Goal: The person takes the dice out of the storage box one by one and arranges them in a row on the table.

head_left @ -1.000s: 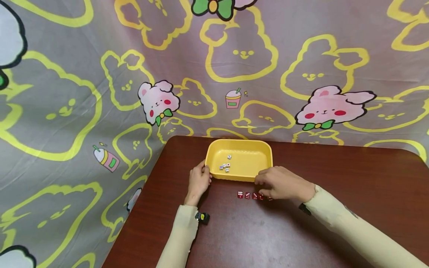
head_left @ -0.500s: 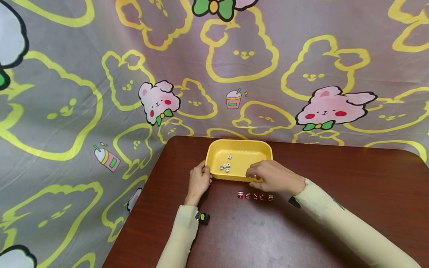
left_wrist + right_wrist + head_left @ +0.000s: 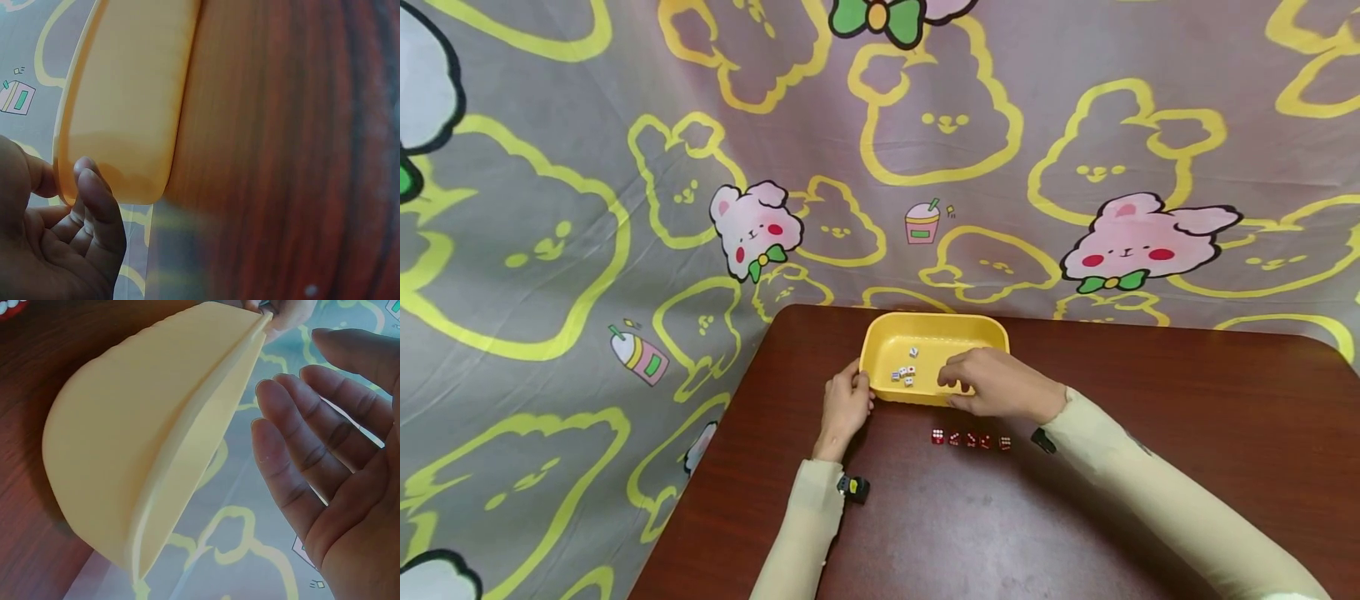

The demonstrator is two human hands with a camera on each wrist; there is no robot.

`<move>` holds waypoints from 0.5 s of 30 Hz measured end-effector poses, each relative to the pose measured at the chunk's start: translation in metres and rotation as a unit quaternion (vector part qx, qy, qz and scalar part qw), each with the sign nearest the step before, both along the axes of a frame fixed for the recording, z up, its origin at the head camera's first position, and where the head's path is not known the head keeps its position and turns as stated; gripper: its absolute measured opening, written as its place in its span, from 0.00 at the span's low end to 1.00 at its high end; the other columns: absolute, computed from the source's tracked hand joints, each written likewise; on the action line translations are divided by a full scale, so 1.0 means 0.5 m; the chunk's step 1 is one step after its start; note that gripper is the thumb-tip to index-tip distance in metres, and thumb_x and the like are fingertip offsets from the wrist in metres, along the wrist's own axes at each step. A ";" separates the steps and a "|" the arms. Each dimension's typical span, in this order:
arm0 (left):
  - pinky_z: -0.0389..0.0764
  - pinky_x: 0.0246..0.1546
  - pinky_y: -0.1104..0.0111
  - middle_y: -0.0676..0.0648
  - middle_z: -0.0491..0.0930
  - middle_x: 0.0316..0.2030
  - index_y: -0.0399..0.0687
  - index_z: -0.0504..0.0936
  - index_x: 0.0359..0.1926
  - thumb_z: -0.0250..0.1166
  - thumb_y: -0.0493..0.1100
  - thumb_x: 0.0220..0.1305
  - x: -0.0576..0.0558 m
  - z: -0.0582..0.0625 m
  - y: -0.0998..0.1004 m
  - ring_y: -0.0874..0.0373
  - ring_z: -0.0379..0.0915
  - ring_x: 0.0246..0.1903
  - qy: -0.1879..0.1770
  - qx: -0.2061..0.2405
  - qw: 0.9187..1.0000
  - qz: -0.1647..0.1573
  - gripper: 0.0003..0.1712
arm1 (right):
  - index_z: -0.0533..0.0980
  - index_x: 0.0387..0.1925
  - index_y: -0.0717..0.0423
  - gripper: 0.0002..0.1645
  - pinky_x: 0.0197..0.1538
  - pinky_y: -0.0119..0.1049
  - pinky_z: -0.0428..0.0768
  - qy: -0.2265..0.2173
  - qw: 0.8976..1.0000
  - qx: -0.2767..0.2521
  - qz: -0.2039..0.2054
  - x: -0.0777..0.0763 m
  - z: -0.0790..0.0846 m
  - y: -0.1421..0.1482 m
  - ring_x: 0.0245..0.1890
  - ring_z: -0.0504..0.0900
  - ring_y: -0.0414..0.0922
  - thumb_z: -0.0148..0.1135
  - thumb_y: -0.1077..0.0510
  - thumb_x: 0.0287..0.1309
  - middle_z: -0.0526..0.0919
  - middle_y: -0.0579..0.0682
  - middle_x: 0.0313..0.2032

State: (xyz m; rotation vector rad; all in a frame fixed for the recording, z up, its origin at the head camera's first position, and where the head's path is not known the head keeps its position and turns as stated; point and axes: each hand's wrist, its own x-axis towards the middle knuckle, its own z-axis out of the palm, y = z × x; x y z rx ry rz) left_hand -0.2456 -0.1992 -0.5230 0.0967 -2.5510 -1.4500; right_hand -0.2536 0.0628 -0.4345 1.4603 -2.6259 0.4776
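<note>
A yellow plastic bin [image 3: 934, 398] stands on the table with several small white dice [image 3: 903, 374] lying in its left part. My left hand [image 3: 845, 406] grips the bin's left front corner, thumb and fingers around the rim, as the left wrist view also shows at the bin's corner [image 3: 140, 181]. Over the bin's right front part hovers my right hand [image 3: 996, 383], its fingers spread and slightly bent. The right wrist view shows nothing in this palm [image 3: 356, 512]. In front of the bin, several red dice [image 3: 972, 439] form a row.
The dark reddish-brown wooden table [image 3: 1150, 383] reaches back to a grey cloth backdrop [image 3: 1000, 92] with yellow cartoon outlines, which also hangs along the left side. A black wrist device [image 3: 854, 488] sits at the left sleeve.
My right hand has moved left and away from me, from beside the red dice to over the bin, uncovering the row's right end. The left hand and the dice stay in place.
</note>
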 end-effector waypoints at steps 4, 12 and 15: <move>0.79 0.15 0.66 0.45 0.81 0.21 0.48 0.72 0.66 0.48 0.43 0.72 0.001 0.001 -0.001 0.59 0.75 0.15 -0.005 0.001 1.000 0.002 0.24 | 0.83 0.35 0.48 0.06 0.35 0.30 0.81 0.000 1.000 0.005 -0.001 -0.011 0.003 -0.010 0.29 0.83 0.40 0.68 0.54 0.53 0.86 0.42 0.33; 0.79 0.16 0.66 0.46 0.81 0.21 0.48 0.73 0.65 0.49 0.43 0.72 0.002 0.001 0.000 0.59 0.75 0.15 -0.002 -0.001 1.000 0.003 0.23 | 0.82 0.36 0.48 0.06 0.35 0.32 0.81 -0.004 1.000 0.014 -0.007 -0.033 0.013 -0.023 0.29 0.83 0.41 0.66 0.55 0.54 0.87 0.45 0.34; 0.79 0.16 0.66 0.46 0.82 0.21 0.47 0.72 0.66 0.48 0.43 0.72 0.001 0.002 0.001 0.59 0.75 0.16 0.001 0.001 1.000 -0.002 0.24 | 0.82 0.36 0.48 0.06 0.35 0.31 0.81 -0.003 1.000 0.014 -0.009 -0.042 0.015 -0.026 0.29 0.84 0.41 0.66 0.55 0.54 0.87 0.44 0.34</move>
